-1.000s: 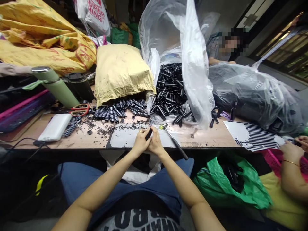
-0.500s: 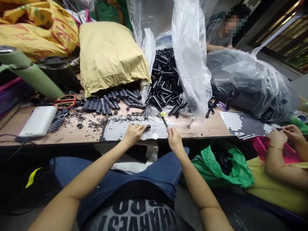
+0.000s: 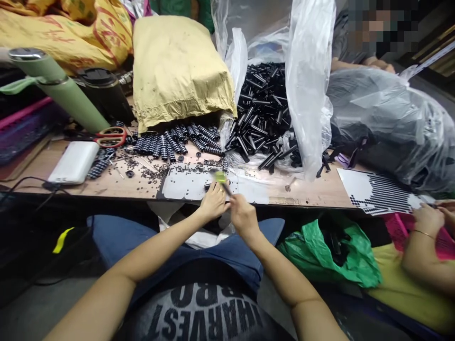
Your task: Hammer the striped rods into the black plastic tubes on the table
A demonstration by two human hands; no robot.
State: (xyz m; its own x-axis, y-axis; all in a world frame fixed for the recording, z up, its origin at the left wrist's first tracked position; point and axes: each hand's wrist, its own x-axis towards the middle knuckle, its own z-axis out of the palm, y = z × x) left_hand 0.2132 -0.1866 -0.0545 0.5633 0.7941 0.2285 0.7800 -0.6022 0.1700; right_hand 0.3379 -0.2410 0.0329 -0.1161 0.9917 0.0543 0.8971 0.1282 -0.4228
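Note:
My left hand (image 3: 213, 203) pinches a small black tube (image 3: 208, 187) flat on a white punched sheet (image 3: 185, 184) at the table's front edge. My right hand (image 3: 242, 217) grips the black handle of a small hammer (image 3: 222, 179) with a yellow-green head, blurred, right over the tube and beside my left fingers. Behind the sheet lie rows of black tubes with white bands (image 3: 177, 144) and scattered tiny black discs (image 3: 149, 173). A clear plastic bag (image 3: 305, 94) spills a heap of plain black tubes (image 3: 263, 113).
A tan sack (image 3: 177, 71), a green flask (image 3: 60, 90), a black cup (image 3: 103, 94), red-handled scissors (image 3: 110, 137) and a white power bank (image 3: 74, 163) sit on the left. A co-worker's hands (image 3: 426, 218) handle a dotted sheet (image 3: 380, 196) at right. Another person sits behind grey bags (image 3: 384, 123).
My right hand left the tube, took the hammer by its handle, and swung its head left over the tube held by my left hand.

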